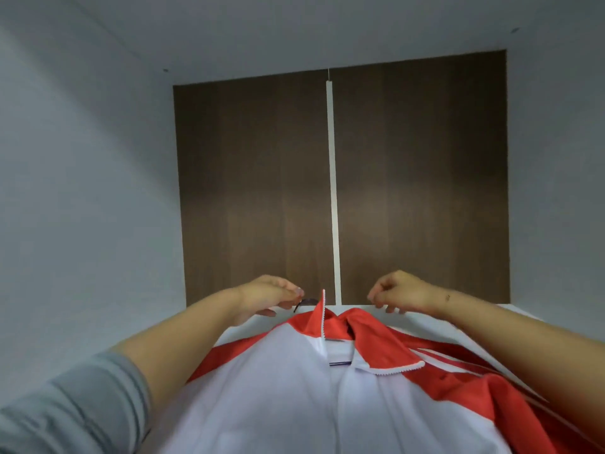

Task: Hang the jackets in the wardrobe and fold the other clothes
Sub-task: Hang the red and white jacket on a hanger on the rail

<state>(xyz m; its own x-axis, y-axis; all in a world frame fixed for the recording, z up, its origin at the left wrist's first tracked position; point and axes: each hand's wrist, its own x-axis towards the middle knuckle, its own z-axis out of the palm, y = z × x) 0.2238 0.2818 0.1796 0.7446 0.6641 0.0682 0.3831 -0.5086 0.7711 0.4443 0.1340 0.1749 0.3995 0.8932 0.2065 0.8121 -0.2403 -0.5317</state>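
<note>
A red and white jacket [294,388] hangs just in front of the person, before 2 brown wardrobe doors [340,191]. The left hand [265,298] pinches a dark hanger hook [302,303] beside the collar; the right hand [397,293], fingers curled, is at the jacket's shoulder, its grip unclear.

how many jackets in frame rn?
1. One red and white zip-front jacket fills the lower centre, collar up, below the left hand and right hand, before the brown wooden wardrobe back panel. Others could be out of view.

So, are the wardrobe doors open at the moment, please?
No, both brown wardrobe doors are closed, meeting at the white strip behind the jacket.
</note>
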